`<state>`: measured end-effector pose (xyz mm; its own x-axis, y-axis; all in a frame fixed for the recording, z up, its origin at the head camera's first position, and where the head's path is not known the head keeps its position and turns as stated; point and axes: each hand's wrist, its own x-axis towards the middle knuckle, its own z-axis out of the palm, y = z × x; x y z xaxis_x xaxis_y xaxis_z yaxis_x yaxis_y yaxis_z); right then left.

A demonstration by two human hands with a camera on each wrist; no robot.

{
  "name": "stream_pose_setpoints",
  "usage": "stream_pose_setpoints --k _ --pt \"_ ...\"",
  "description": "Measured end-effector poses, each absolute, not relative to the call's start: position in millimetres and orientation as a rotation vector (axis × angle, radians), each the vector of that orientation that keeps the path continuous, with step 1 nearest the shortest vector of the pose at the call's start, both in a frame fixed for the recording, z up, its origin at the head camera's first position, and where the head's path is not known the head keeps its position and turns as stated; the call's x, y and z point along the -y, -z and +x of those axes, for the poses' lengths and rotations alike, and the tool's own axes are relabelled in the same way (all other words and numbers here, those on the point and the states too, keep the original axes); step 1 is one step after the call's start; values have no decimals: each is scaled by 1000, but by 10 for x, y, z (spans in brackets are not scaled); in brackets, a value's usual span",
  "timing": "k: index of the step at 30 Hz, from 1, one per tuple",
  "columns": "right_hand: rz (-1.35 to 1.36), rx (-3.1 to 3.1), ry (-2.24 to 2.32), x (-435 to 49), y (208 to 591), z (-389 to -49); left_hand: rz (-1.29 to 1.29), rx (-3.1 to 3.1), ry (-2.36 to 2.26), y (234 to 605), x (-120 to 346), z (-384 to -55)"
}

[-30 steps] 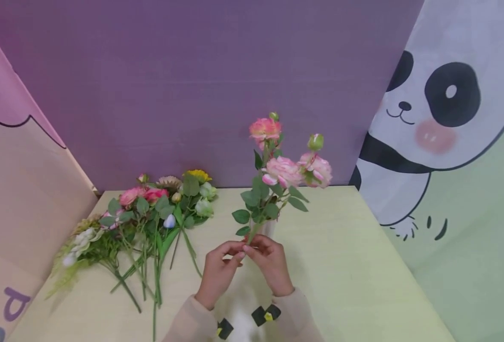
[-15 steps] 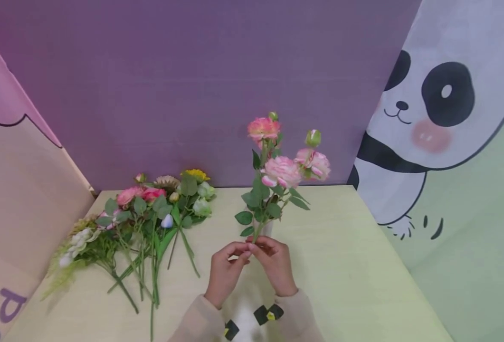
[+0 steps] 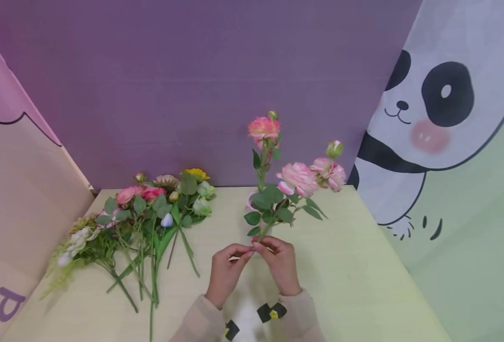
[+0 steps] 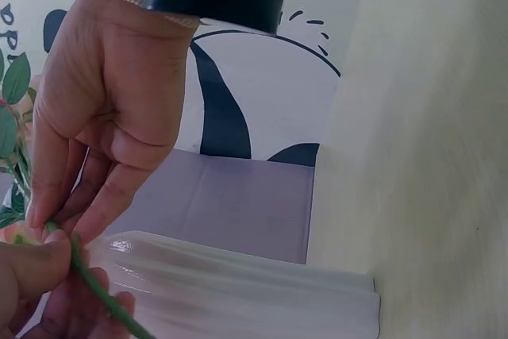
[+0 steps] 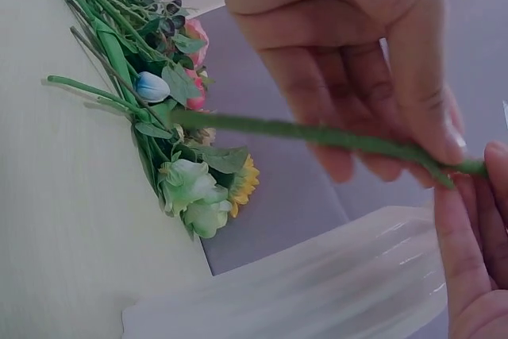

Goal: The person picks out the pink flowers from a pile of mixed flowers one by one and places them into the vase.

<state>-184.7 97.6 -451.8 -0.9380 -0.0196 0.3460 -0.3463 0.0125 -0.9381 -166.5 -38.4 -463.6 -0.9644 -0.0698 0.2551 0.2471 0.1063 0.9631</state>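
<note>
Both hands hold a stem of pink artificial flowers (image 3: 298, 179) with two rose-like blooms, a bud and green leaves. It leans to the right above the table. My left hand (image 3: 228, 270) pinches its lower end, and my right hand (image 3: 280, 263) pinches it just beside, fingertips nearly meeting. In the right wrist view the bare green stem (image 5: 302, 130) runs past the left fingers, its cut end free. Behind the hands stands a glossy white ribbed vase (image 4: 238, 291), mostly hidden in the head view. A coral-pink flower (image 3: 263, 129) rises upright there, apparently from the vase.
On the left of the pale table (image 3: 354, 266) lies a pile of artificial flowers: pink blooms (image 3: 129, 194), a yellow flower (image 3: 197, 174), a blue-white tulip (image 3: 166, 220) and several loose stems. A purple panel (image 3: 170, 95) closes the back; a panda-printed panel (image 3: 470, 213) borders the right.
The held pink flower stem has tilted to the right and lower, away from the upright coral flower. Both hands have shifted slightly right, still pinching it.
</note>
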Motion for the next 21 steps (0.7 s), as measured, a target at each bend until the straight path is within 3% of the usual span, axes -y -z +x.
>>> stream_pose_setpoints --k 10,21 --pt "360 2052 -2018 -1042 4438 -1872 -233 2280 1911 4276 449 -1508" --pt "287 1999 -1999 -1221 4310 -2017 -108 2368 1861 4739 826 -1695"
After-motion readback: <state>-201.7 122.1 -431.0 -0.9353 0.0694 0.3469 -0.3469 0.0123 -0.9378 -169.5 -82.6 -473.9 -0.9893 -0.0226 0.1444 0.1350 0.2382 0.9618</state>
